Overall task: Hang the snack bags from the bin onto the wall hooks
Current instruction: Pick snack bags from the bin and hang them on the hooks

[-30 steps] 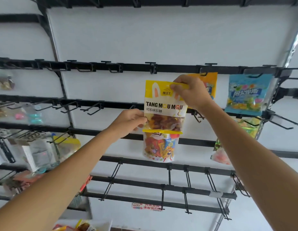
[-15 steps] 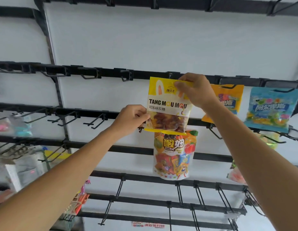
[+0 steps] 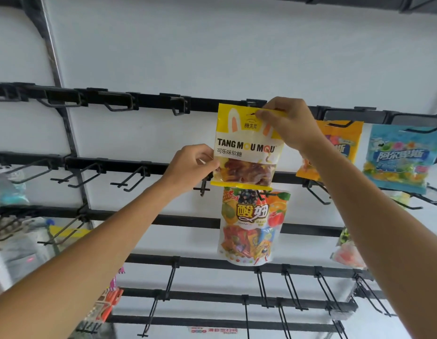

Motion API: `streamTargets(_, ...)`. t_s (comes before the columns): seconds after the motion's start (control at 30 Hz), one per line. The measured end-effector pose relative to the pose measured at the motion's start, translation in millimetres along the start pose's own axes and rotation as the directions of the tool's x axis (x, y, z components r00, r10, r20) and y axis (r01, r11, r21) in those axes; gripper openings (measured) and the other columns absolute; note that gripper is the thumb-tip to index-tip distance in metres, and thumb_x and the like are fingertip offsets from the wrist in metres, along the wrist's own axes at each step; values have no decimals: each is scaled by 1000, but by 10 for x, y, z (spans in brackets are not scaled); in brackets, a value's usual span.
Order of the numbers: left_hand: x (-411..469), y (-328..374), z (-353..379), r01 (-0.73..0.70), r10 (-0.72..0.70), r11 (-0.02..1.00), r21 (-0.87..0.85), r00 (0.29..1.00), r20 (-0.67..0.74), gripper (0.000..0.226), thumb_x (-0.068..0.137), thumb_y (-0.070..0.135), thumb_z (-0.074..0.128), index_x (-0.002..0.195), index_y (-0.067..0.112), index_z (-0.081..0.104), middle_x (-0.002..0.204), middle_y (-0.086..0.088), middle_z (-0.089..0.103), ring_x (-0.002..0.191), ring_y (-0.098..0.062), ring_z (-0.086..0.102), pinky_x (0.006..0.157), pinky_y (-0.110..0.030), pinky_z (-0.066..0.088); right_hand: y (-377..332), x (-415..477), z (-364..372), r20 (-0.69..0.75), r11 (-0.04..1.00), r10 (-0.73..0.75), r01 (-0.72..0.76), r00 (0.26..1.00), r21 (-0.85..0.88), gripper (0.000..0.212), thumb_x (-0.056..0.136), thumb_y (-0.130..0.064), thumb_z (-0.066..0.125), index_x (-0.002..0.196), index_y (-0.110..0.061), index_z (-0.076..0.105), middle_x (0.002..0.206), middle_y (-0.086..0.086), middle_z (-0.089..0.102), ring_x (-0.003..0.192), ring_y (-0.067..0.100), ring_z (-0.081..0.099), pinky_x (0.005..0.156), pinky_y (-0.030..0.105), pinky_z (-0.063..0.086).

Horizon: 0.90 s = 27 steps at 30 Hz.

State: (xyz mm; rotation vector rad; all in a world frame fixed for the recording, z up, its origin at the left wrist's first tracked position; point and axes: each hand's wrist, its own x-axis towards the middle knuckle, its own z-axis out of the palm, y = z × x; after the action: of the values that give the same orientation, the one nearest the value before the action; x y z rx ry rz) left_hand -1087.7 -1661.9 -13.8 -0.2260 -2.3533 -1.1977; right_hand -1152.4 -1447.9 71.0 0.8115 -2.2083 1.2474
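The yellow snack bag is rising to the top-rail hook, its header now level with it. The right hand is pinching the header and the left hand is pinching the lower side. The pouch is likely light and limp, so grip the stiffer header.

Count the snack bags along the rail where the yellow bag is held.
3. The yellow bag, held there by the left hand and right hand; an orange bag right of it; a blue bag at far right. More may hang beyond the frame.

Orange bag half hidden (behind right wrist), left-edge packets blurred
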Motion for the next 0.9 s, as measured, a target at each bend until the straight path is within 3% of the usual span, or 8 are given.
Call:
streamTargets(0.07,21,72,14,-7,7,1000,-14,999,-46,18,90,28,66,106,20,65,95,7,71,81,-12,67,73,-29,53,4,1,-15,11,1000,-3,3,1000,-8,17,91,-29,63,89,-14,70,76,-3,69,65,5,63,53,13,45)
streamTargets(0.13,56,151,32,-62,63,998,13,981,-183,33,88,32,68,116,20,57,98,8,66,77,-11,65,68,-28,53,8,14,-26,25,1000,-8,9,1000,-22,17,92,-29,63,88,-15,70,80,-2,70,66,5,64,55,15,47)
streamTargets(0.2,90,240,54,-186,231,970,158,910,-343,40,86,34,69,119,20,52,99,7,60,74,-11,59,65,-26,50,-2,28,-35,33,999,-15,16,999,-30,17,91,-29,63,87,-14,70,80,0,70,64,5,63,57,18,48)
streamTargets(0.27,124,369,92,-281,386,913,297,831,-400,43,85,36,69,121,18,51,104,4,56,76,-11,54,64,-21,45,-7,40,-45,35,999,-22,23,999,-38,18,91,-29,63,87,-13,70,81,3,72,66,9,65,61,24,50)
streamTargets(0.37,233,526,154,-304,453,877,371,779,-433,37,86,36,67,117,18,60,111,-1,53,95,-11,53,72,-20,44,-1,41,-44,33,999,-28,29,999,-36,17,91,-29,63,86,-14,71,81,6,73,71,16,68,66,31,54)
streamTargets(0.47,341,576,214,-277,441,878,390,785,-436,21,85,39,69,100,24,71,104,2,49,103,-15,50,81,-18,38,-1,53,-41,36,998,-42,44,998,-34,17,90,-30,63,85,-16,70,80,3,72,71,14,68,69,34,55)
streamTargets(0.67,457,566,280,-241,390,907,345,789,-474,15,83,40,73,90,27,72,97,7,51,101,-16,48,85,-22,36,-16,101,-64,100,998,-52,54,994,-12,24,90,-26,64,66,-29,61,85,5,73,76,20,70,71,37,56)
streamTargets(0.9,509,475,331,-265,479,833,485,784,-395,15,80,38,75,91,28,73,95,8,61,95,-16,49,81,-30,35,134,129,0,109,996,-48,55,993,-67,12,91,-27,63,84,-19,69,83,2,71,76,19,70,71,36,57)
